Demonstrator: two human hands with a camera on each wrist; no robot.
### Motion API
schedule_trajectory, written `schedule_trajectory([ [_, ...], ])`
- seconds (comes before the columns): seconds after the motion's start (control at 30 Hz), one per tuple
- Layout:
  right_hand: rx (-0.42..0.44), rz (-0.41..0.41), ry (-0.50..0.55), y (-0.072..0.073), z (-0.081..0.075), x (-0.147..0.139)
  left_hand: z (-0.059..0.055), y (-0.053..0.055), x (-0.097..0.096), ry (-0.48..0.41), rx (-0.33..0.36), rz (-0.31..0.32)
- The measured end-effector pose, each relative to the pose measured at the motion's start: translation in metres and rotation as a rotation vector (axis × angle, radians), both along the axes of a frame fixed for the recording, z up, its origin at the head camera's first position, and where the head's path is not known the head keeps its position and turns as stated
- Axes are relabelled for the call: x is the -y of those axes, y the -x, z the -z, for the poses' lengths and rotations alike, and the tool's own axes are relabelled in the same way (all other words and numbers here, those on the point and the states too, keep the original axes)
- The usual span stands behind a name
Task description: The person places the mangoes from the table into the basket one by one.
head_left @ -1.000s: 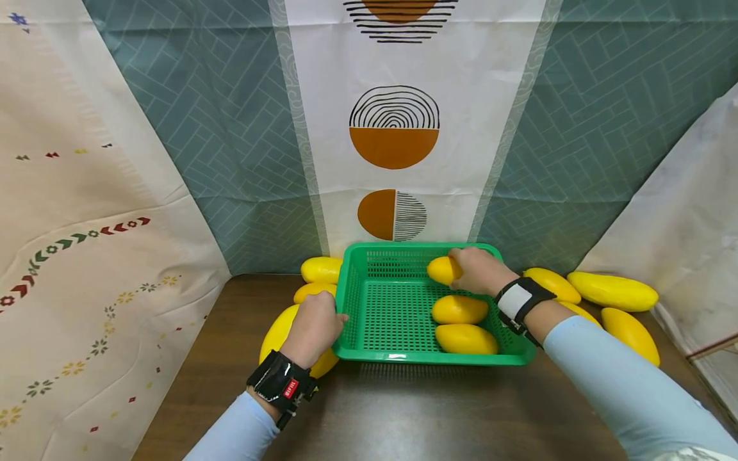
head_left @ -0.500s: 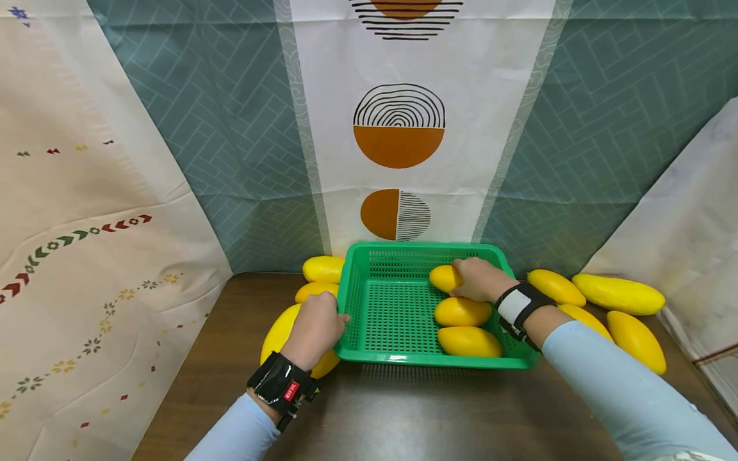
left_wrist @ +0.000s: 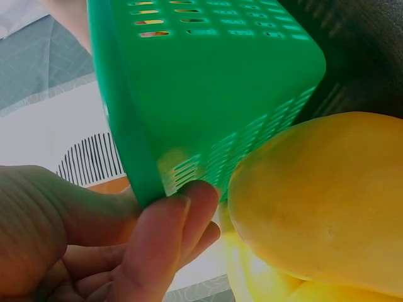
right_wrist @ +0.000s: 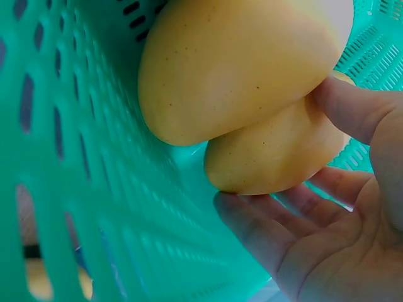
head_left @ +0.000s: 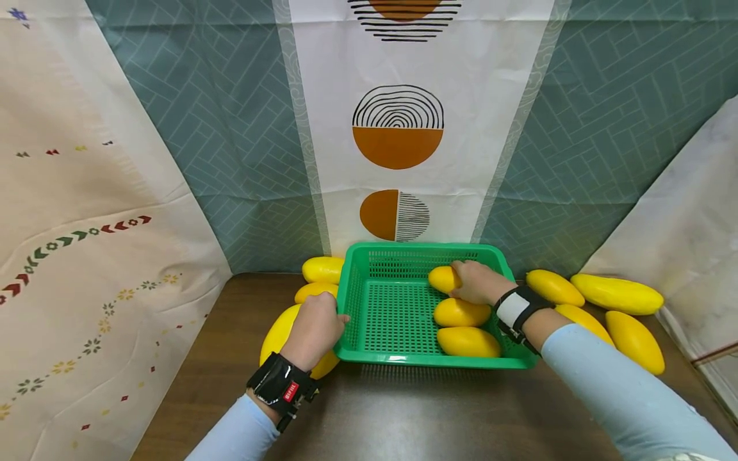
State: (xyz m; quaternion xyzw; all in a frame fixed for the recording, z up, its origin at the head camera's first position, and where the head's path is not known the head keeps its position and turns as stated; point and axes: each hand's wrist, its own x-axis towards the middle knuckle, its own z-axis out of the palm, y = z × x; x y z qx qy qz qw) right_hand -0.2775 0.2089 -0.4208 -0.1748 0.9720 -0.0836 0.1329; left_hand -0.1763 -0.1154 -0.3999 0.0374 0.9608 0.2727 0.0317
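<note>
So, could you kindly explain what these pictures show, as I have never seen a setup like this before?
There is no machine here: these are a person's own bare hands. The wide picture comes from a camera worn on the head, looking forward and down; the two close-ups come from a camera on each wrist. On the dark table stands a green basket, with yellow fruits lying on both sides of it. The left hand pinches the basket's rim at its left end. The right hand reaches inside and holds one fruit between thumb and fingers, next to two others lying in the basket. Whether the held one is lifted off the bottom, I cannot tell.
</note>
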Motion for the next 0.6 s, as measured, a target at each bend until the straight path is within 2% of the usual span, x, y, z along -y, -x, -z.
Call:
schedule_trajectory([
  [0.37, -0.026, -0.010, -0.031, -0.0022, 0.0045, -0.0032, -0.0009, -0.0016, -0.0003, -0.012, -0.007, 0.000],
  [0.6, -0.021, -0.013, -0.014, -0.0071, -0.0030, -0.0028, -0.0011, -0.0016, -0.0010, -0.001, 0.000, -0.009],
])
